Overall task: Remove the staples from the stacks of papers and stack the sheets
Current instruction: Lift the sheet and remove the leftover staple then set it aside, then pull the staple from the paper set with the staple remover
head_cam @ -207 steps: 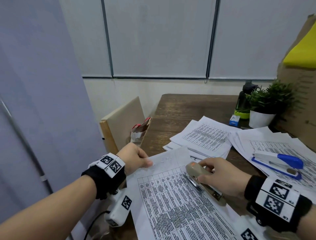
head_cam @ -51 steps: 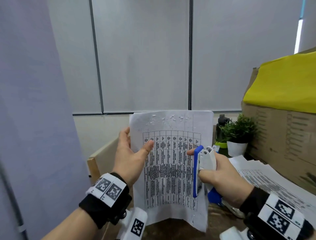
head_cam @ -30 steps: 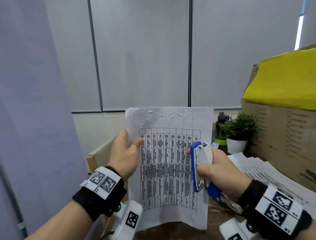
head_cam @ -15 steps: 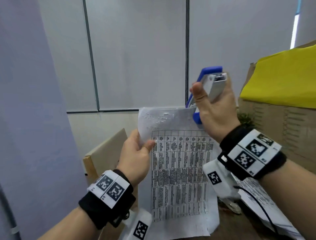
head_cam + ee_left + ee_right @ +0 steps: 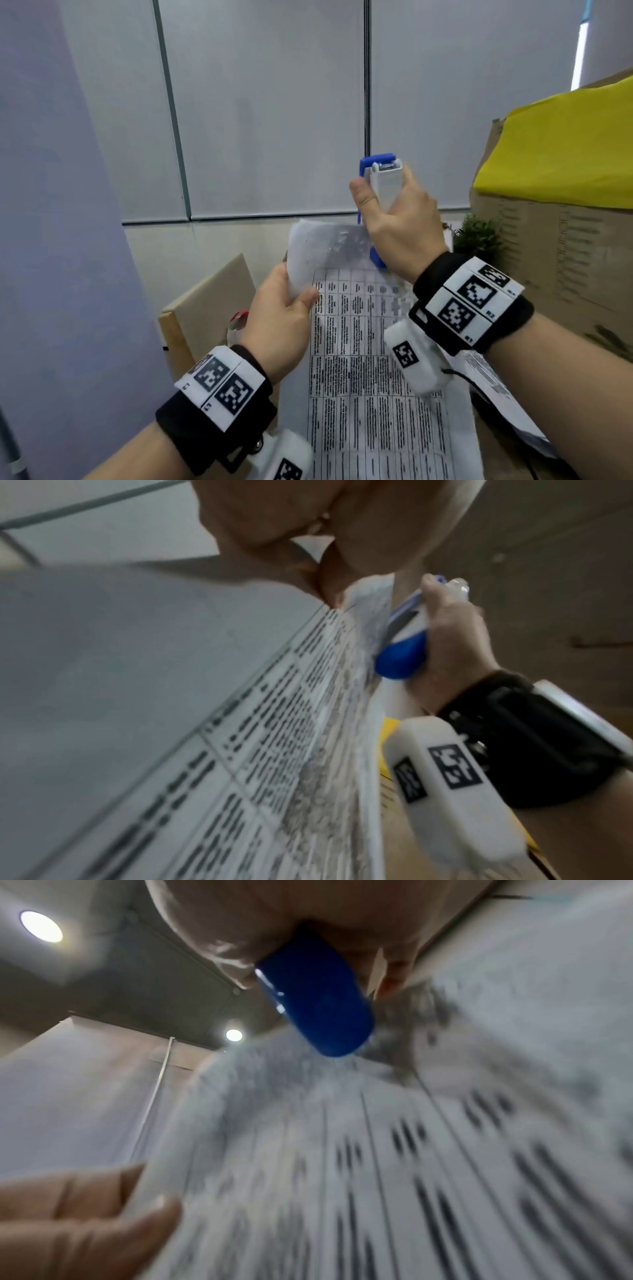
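From my seat the biggest thing in view is the grey panelled wall (image 5: 267, 102), with a cardboard box (image 5: 548, 260) under a yellow cover (image 5: 561, 147) off to the right. Below that, a beige board (image 5: 212, 294) leans at the left, and a small green plant (image 5: 479, 236) peeks out beside the box. More printed pages (image 5: 493, 387) lie on the desk at lower right.

The stack of papers (image 5: 370, 370) is lifted up in front of me, printed table facing the head camera, its top margin dimpled and curling. My left hand (image 5: 281, 318) pinches the top left corner, thumb on the front and fingers behind; the left wrist view shows that same pinch at the sheet's edge. My right hand (image 5: 397, 219) is wrapped around the blue and white stapler (image 5: 383, 185), held upright with its blue rounded end (image 5: 318, 1007) down at the top edge of the papers, right of centre. Whether it touches the sheet I can't tell, since both wrist views are blurred there
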Available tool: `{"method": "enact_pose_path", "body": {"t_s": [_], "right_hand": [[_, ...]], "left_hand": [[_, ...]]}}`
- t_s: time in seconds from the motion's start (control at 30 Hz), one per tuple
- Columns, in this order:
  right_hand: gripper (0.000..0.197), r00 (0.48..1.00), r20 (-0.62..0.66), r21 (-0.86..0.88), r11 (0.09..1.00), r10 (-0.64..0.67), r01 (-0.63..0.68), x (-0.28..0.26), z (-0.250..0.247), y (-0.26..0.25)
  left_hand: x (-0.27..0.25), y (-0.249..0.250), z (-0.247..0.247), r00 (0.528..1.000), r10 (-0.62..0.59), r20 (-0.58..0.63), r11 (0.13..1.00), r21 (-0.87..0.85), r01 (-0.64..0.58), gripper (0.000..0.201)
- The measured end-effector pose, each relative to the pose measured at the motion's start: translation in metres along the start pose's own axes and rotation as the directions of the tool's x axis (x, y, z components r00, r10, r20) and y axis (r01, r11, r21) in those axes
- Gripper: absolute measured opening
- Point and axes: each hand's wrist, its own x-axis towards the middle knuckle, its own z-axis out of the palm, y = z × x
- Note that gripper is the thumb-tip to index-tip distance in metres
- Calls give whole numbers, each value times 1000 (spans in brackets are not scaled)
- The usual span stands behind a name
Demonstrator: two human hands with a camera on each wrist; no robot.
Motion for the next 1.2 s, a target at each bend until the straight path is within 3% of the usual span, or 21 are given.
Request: {"method": "enact_pose_path", "body": {"t_s": [0.1, 0.2, 0.3, 0.4, 0.47, 0.6, 0.67, 0.73, 0.77, 0.8, 0.87, 0.9, 0.97, 1.03, 1.1, 1.2], "right_hand": [[33, 994, -4, 24, 993, 112, -112, 3, -2, 10], [20, 952, 2, 192, 934, 307, -302, 3, -13, 30], [21, 822, 252, 291, 770, 511, -568, -16, -31, 53], [23, 638, 592, 216, 665, 493, -715, -49, -44, 70], [30, 561, 701, 90, 725, 441, -682, -64, -51, 78], [37, 502, 752, -153, 854, 427, -497, -56, -78, 92], [44, 477, 729, -355, 867, 491, -350, -39, -95, 114], [39, 439, 668, -590, 787, 600, -179, -24, -114, 144], [38, 414, 631, -688, 719, 657, -92, -20, -123, 161], [37, 402, 576, -771, 636, 712, -21, -18, -129, 181], [36, 387, 480, -867, 492, 787, 75, -23, -136, 216], [35, 375, 446, -891, 445, 813, 94, -27, -136, 232], [41, 330, 369, -928, 361, 869, 88, -38, -133, 259], [56, 319, 298, -953, 298, 900, 51, -47, -127, 276], [55, 308, 363, -931, 356, 879, 81, -51, -114, 278], [47, 244, 533, -844, 529, 810, 86, -52, -86, 273]], "left_hand": [[9, -26, -8, 984, -177, -32, 982, 59, 178, 14], [16, -47, -25, 950, -296, -99, 954, 17, 299, 11], [22, -53, -39, 908, -405, -107, 910, -142, 389, 15], [31, -56, -37, 890, -455, -38, 847, -328, 419, 18], [39, -55, -22, 886, -464, 0, 815, -391, 427, 19], [47, -43, 25, 921, -372, 114, 846, -368, 387, 18], [49, -45, 46, 940, -292, 176, 935, -152, 319, 8], [56, -58, 58, 942, -218, 256, 959, 235, 158, 12], [61, -66, 62, 925, -196, 326, 886, 463, 24, 18], [64, -76, 65, 893, -201, 403, 754, 646, -122, 22], [68, -92, 73, 807, -280, 521, 488, 801, -347, 31], [70, -101, 77, 765, -324, 557, 421, 809, -410, 35], [75, -118, 86, 704, -389, 595, 407, 796, -448, 43], [81, -136, 95, 673, -401, 622, 455, 773, -443, 51], [86, -151, 105, 638, -405, 655, 492, 744, -452, 55], [90, -165, 121, 567, -438, 697, 505, 713, -486, 50]]}}
